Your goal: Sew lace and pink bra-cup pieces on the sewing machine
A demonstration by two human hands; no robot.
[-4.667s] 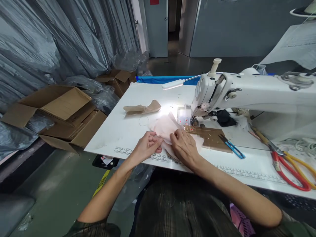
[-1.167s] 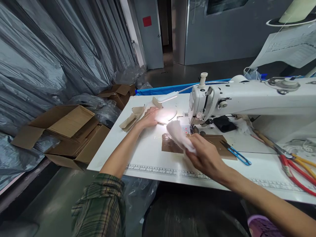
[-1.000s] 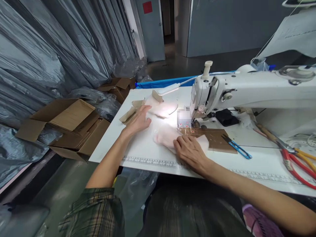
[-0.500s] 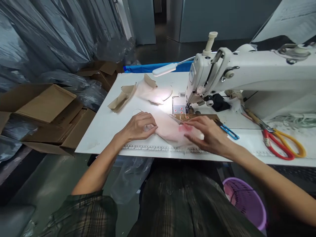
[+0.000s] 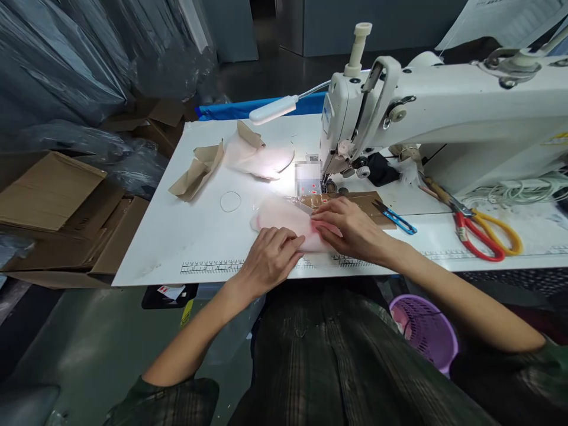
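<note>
A pale pink piece of fabric (image 5: 284, 216) lies on the white table in front of the sewing machine (image 5: 350, 124). My left hand (image 5: 276, 253) rests on its near edge, with thumb and fingers pinched on the fabric. On the fabric's right end, my right hand (image 5: 348, 228) has its thumb below and its fingers curled over, gripping the cloth by a reddish patch. The machine's needle area stands just beyond my right hand. Under and behind the fabric runs a strip of brown board (image 5: 366, 204).
Blue thread snips (image 5: 394, 216) and red-and-yellow-handled scissors (image 5: 483, 228) lie to the right. Further back sit another pink fabric piece (image 5: 260, 157) and brown paper pieces (image 5: 197, 171). A lamp (image 5: 274, 110) hangs above. Cardboard boxes (image 5: 53, 189) stand left; a purple basket (image 5: 426, 331) is below.
My left hand has moved from the fabric's left end to its near edge, closer to my right hand. A thin loop of thread now shows on the table. The whole view has shifted.
</note>
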